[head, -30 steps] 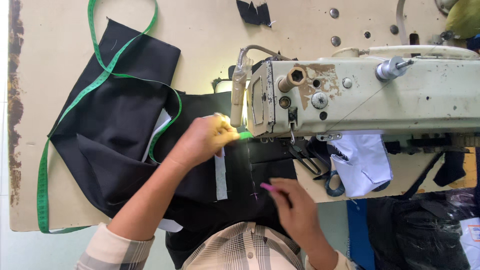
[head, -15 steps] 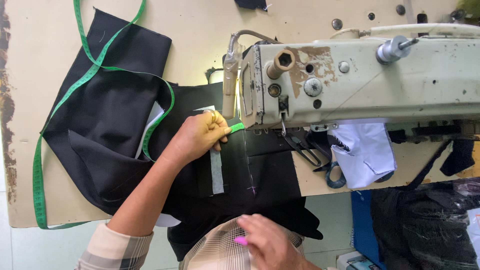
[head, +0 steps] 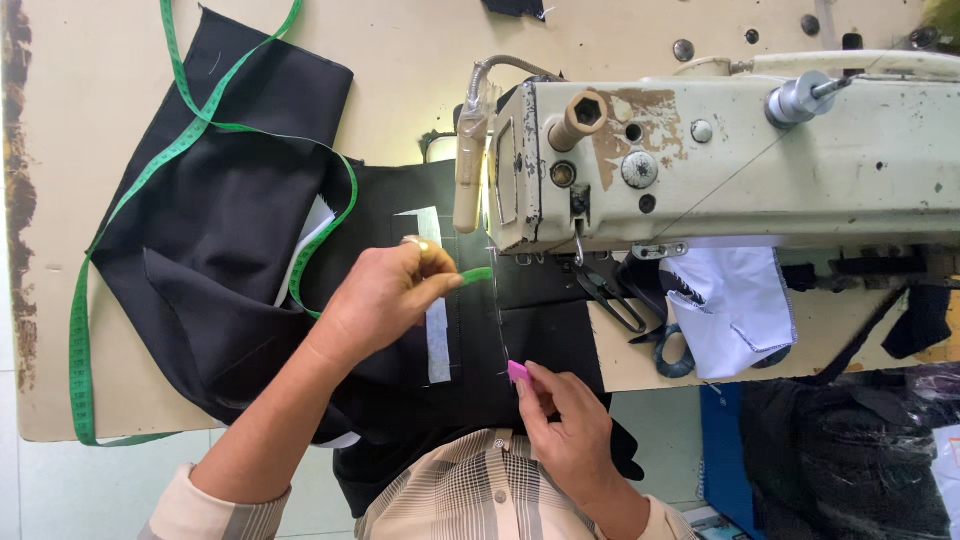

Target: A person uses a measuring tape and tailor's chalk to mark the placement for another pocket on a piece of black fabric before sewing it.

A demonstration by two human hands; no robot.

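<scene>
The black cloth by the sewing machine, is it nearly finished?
Done: a white strip is laid on the black cloth, and a pale line runs down beside it. In hand: the left hand pins the green tape on the cloth, and the right hand holds pink chalk at that line's lower end. Left: the cloth lies mostly beside the machine; sewn seams can't be made out.

One head view looks straight down, close, on the table's (head: 400, 40) near edge, the machine (head: 720, 150) along its right side
</scene>
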